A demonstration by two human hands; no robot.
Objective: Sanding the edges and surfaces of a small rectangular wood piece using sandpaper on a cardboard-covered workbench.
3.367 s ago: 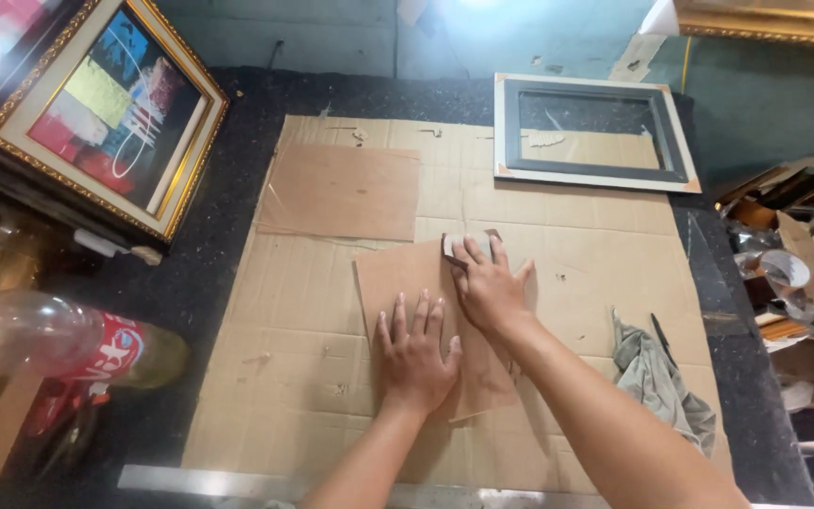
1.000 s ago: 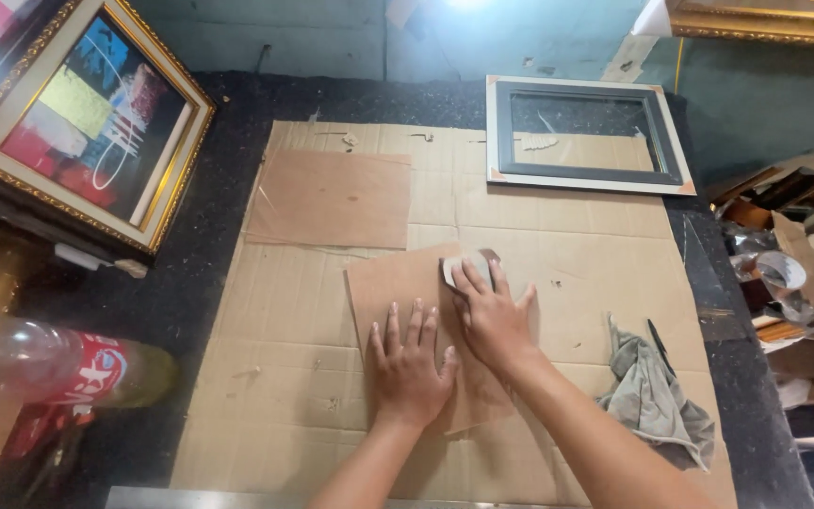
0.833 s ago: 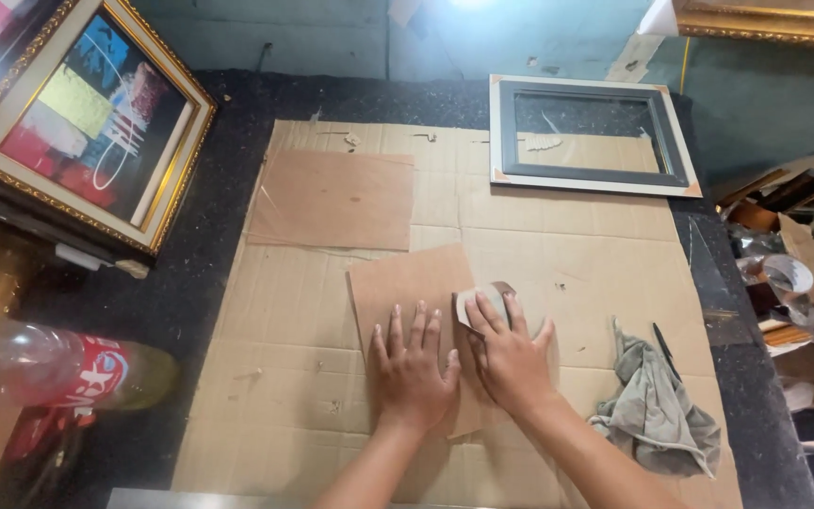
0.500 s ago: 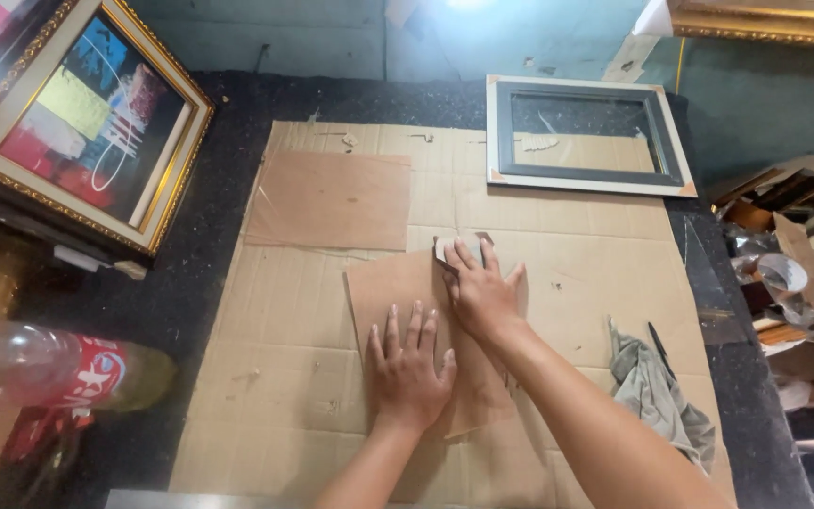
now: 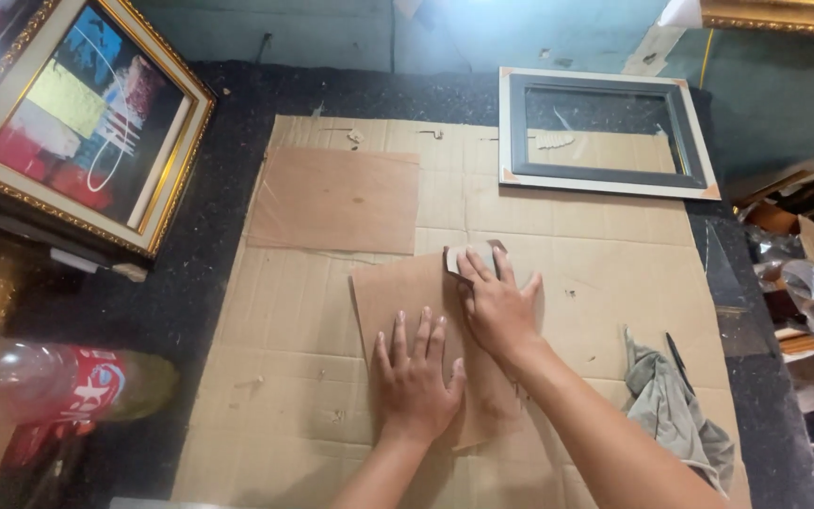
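Note:
A thin brown board (image 5: 393,292) lies on a large cardboard sheet (image 5: 595,254). My left hand (image 5: 416,377) rests flat on the board's near part, fingers spread, holding nothing. My right hand (image 5: 496,306) is at the board's far right edge. Its fingers press a small grey sheet (image 5: 452,258) against that edge. Only the sheet's corners show past the fingertips.
A second brown board (image 5: 332,198) lies at the far left of the cardboard. A grey picture frame (image 5: 515,132) lies at the far right, and a gold-framed painting (image 5: 77,123) leans at the left. A plastic bottle (image 5: 49,386) is near left. A grey rag (image 5: 675,415) with a dark tool (image 5: 678,358) is at the right.
My right hand slid toward me along the board's right edge with the grey sheet, then back out to the far edge. My left hand stayed flat on the board.

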